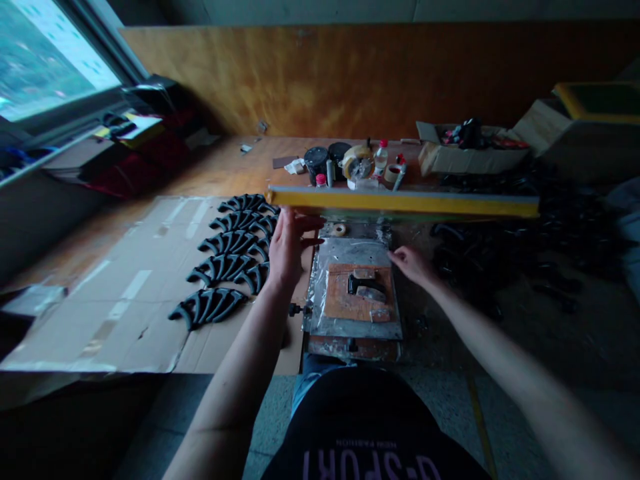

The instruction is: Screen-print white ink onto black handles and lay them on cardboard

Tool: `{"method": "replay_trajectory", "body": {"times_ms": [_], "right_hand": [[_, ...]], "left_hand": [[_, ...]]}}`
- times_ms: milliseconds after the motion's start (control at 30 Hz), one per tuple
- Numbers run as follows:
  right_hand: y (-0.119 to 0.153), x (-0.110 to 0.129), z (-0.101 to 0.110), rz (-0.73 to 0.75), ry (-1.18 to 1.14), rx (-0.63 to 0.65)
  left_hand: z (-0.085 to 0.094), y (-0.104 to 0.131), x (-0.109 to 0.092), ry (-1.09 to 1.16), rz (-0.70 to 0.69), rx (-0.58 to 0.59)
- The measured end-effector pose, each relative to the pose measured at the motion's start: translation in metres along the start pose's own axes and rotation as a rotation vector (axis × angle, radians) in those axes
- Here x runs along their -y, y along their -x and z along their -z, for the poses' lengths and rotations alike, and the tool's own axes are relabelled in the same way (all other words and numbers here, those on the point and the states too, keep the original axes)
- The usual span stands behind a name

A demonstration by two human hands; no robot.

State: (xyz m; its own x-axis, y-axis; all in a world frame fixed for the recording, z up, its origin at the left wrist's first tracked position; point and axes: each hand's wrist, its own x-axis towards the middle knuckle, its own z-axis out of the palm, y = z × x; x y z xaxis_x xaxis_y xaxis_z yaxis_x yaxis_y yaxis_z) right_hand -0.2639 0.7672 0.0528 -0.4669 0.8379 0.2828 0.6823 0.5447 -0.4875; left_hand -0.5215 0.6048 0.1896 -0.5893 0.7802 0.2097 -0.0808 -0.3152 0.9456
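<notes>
yellow frame (405, 201): just 1
rows of black curved parts (213, 307): 5
right-hand pile (555, 220): too blurry to count, lol
black tubs (317, 160): 2
tape rolls (358, 164): 3
red-capped bottles (381, 157): 2

the black shirt (373, 417) reads "new fashion", "sport".

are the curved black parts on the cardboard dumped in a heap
No, the curved black parts lie in rows on the cardboard.

a black top (373, 420) with pinkish lettering across the front, blue trousers (316, 378), and bare forearms (240, 360).
</notes>
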Motion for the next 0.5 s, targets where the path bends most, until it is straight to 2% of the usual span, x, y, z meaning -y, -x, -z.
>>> {"method": "replay_trajectory", "body": {"times_ms": [67, 133, 200, 267, 333, 400, 433, 467, 500], "right_hand": [[0.028, 0.017, -0.028, 0.118, 0.101, 0.172], [0.047, 0.038, -0.046, 0.134, 0.209, 0.266], [0.061, 0.061, -0.054, 0.045, 0.233, 0.277], [0.073, 0.083, -0.056, 0.007, 0.163, 0.241], [0.083, 0.098, -0.056, 0.154, 0.035, 0.222], [0.086, 0.095, -0.052, 0.39, -0.097, 0.256], [0.084, 0.084, -0.049, 0.459, -0.13, 0.266], [0.079, 0.067, -0.043, 0.466, -0.119, 0.258], [0.072, 0.044, -0.037, 0.405, -0.065, 0.233]], "left_hand": [[-0.008, 0.001, 0.003, 0.031, 0.026, -0.031], [-0.012, 0.021, 0.019, 0.035, 0.147, -0.044], [-0.014, 0.055, 0.047, -0.003, 0.444, 0.064], [-0.015, 0.093, 0.077, -0.038, 0.79, 0.235], [-0.011, 0.123, 0.101, 0.002, 0.904, 0.241], [0.005, 0.136, 0.113, 0.02, 0.889, 0.138], [0.02, 0.137, 0.115, -0.005, 0.862, 0.074], [0.04, 0.136, 0.116, -0.063, 0.834, 0.0], [0.064, 0.133, 0.117, -0.143, 0.8, -0.072]]}}
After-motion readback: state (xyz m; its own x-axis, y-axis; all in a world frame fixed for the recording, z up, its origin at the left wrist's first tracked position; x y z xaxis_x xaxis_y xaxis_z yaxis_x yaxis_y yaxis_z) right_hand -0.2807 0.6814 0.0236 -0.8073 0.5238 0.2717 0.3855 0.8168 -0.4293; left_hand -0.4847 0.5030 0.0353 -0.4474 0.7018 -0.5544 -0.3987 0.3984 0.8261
